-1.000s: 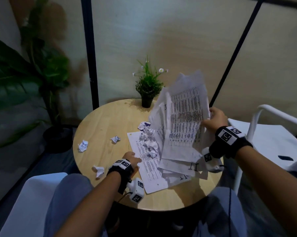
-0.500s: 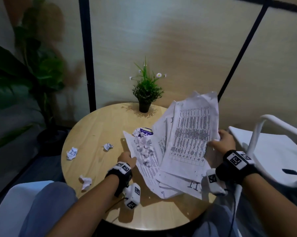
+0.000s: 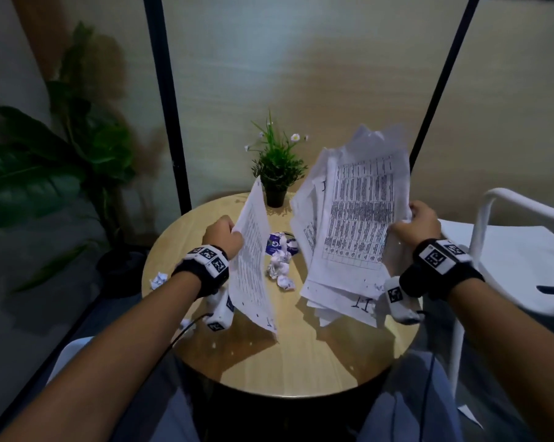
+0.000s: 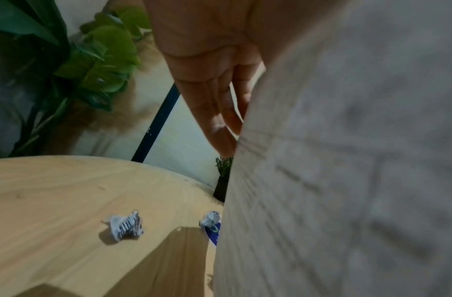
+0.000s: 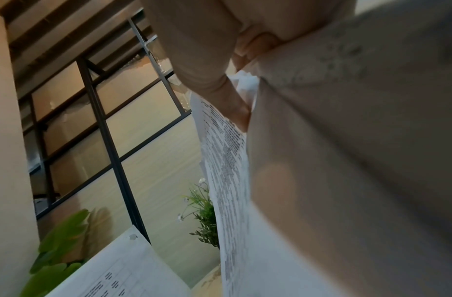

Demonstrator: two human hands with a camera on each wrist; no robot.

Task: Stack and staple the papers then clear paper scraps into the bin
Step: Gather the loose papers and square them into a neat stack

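My left hand (image 3: 224, 234) holds one printed sheet (image 3: 253, 260) by its left edge, tilted up off the round wooden table (image 3: 269, 371). In the left wrist view the fingers (image 4: 214, 112) lie behind that sheet (image 4: 347, 160). My right hand (image 3: 419, 223) grips a loose bundle of printed papers (image 3: 355, 224) by its right edge, lifted above the table's right side; the thumb (image 5: 235, 108) presses on the bundle (image 5: 347, 160). Between the two lie several crumpled paper scraps (image 3: 280, 269) and a blue-and-white object (image 3: 277, 242). Another scrap (image 3: 158, 279) sits near the left rim. No stapler or bin shows.
A small potted plant (image 3: 277, 173) stands at the table's far edge. A white chair (image 3: 521, 250) is to the right, and a large leafy plant (image 3: 55, 164) to the left. Black frame posts (image 3: 165, 100) rise behind the table.
My left hand has lifted the sheet that lay flat on the table, and the scraps on it have slid onto the tabletop. The right hand still holds its bundle up.
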